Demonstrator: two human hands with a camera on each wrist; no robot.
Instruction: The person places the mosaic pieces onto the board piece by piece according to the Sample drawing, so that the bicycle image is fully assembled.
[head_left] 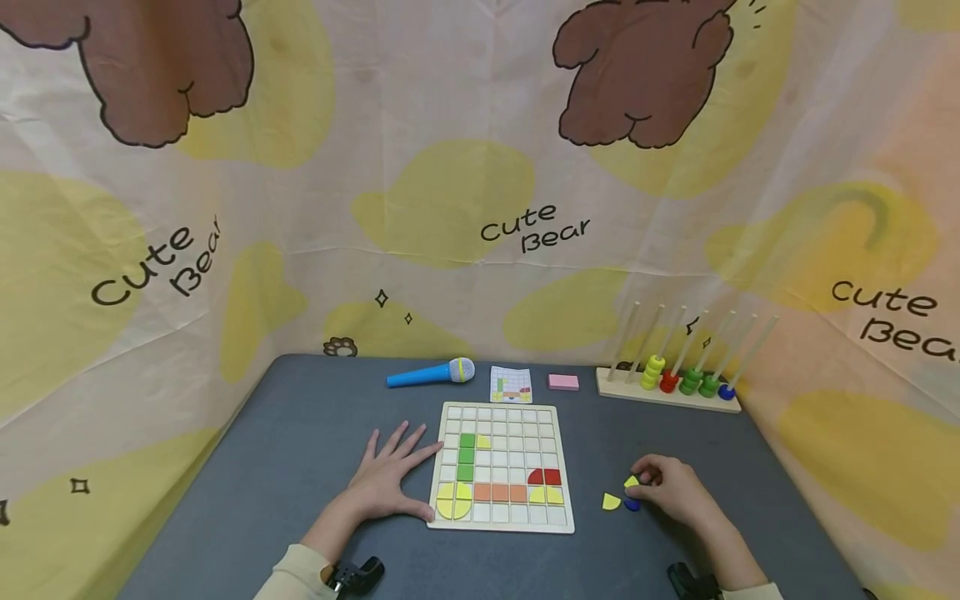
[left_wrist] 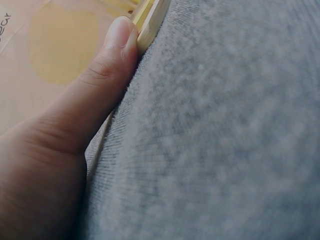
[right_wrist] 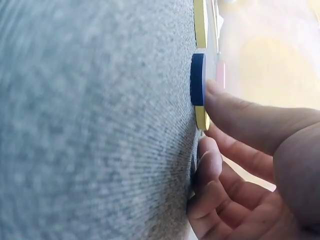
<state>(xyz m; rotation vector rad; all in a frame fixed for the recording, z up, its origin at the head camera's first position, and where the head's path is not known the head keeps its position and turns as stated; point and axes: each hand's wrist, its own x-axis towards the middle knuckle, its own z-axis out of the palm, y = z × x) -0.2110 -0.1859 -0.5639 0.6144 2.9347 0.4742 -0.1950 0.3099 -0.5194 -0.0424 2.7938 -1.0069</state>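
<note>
My left hand lies spread on the table, its thumb against the lower left corner of a wooden grid board and a fingertip at the left edge. The left wrist view shows that thumb touching the board's edge. Coloured tiles fill some squares: green, orange, yellow and red. To the right of the board, my right hand pinches a yellow quarter-circle tile between thumb and finger. A blue tile lies right by the thumb, and another yellow quarter-circle tile lies nearer the board.
Behind the board are a blue toy microphone, a small pattern card and a pink block. A bead-stacking rack stands at the back right. A printed cloth hangs around the dark table.
</note>
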